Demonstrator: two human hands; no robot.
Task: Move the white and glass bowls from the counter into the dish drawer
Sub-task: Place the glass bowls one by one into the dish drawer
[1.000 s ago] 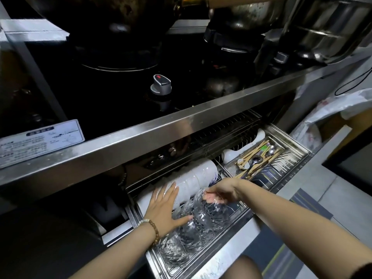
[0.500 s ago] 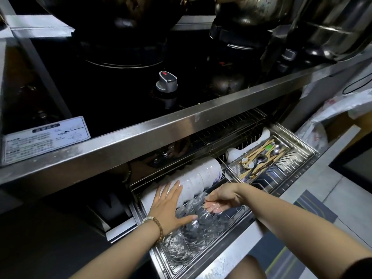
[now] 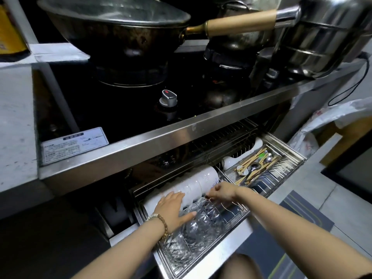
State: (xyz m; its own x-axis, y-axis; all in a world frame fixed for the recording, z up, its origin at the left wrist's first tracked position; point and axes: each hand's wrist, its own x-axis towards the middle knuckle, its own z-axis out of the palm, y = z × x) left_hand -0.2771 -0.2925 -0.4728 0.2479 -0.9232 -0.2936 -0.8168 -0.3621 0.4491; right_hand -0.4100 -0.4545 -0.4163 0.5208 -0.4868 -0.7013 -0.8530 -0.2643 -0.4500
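Head view: vs a sec ago, L hand [image 3: 173, 210] has drawn its fingers together. It lies flat across the white bowls [image 3: 201, 181] w/ thumb on the glass bowls [image 3: 201, 222]. R hand [image 3: 220, 191] has slid to the far-right end of the glass row, fingers curled, prob. pinching a rim (blurred). Both sets stand on edge in the dish drawer [image 3: 225, 246], so the task looks nearly done, just settling. Cutlery tray [image 3: 256, 168] sits just right. Steel ledge [image 3: 161, 141] overhangs the drawer's far part, limiting lift room.
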